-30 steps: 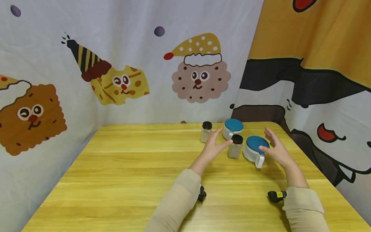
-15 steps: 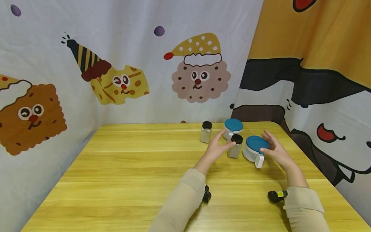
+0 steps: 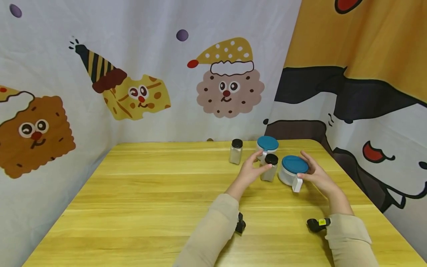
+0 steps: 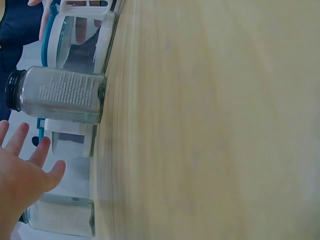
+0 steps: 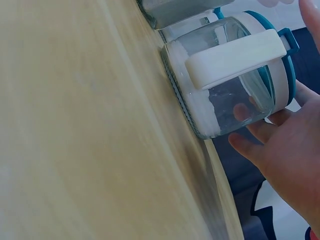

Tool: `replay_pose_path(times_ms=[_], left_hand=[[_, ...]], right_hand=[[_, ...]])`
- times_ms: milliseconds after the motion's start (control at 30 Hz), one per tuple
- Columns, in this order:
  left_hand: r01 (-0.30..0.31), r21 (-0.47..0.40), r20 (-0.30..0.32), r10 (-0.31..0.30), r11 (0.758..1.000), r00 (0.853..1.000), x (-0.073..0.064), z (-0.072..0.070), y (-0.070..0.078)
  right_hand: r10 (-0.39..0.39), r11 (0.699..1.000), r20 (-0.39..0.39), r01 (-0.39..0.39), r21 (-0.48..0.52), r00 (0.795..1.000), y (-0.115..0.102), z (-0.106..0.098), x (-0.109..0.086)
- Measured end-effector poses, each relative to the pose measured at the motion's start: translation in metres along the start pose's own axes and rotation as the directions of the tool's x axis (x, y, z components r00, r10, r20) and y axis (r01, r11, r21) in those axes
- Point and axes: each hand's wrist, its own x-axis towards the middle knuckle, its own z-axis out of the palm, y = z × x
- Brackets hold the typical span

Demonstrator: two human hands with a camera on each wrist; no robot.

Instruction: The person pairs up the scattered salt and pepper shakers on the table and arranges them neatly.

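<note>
A glass seasoning jar with a blue lid [image 3: 295, 164] and white handle stands upright at the table's right, white grains in its bottom [image 5: 192, 95]. My right hand [image 3: 321, 180] curves loosely round its right side. The thumb is near the handle, and the fingers reach behind the glass. Left of it stands a square glass spice jar [image 3: 268, 172] with a black lid and printed text on its side [image 4: 65, 90]. My left hand [image 3: 248, 173] is just left of this spice jar, fingers spread, with a gap between them in the left wrist view.
Behind the spice jar is a second blue-lidded jar [image 3: 267, 143]. Another black-lidded spice jar [image 3: 235, 153] stands farther left near the back edge. The wooden table [image 3: 150, 207] meets a cartoon-printed curtain [image 3: 143, 44] behind and on both sides.
My left hand has moved right, closer to the near spice jar. My right hand's fingers have closed in slightly on the near blue-lidded jar. The jars stay where they were.
</note>
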Motion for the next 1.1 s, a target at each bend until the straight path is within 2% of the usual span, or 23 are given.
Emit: replay_pose_path(times_ms=[300,667,1100], left_hand=[[0.013,-0.022,0.038,-0.012,1.000,0.999,0.000,0.005,0.001],[0.028,-0.002,0.045,-0.028,1.000,0.999,0.002,0.009,0.000],[0.026,0.023,0.046,-0.027,0.999,0.999,0.007,0.013,-0.003]], right_hand=[[0.021,1.000,0.007,-0.021,0.002,1.000,0.003,0.000,0.000],[0.018,0.999,0.019,-0.018,-0.030,1.000,0.010,-0.002,0.003],[0.025,0.999,0.031,-0.026,0.035,0.999,0.020,-0.005,0.005]])
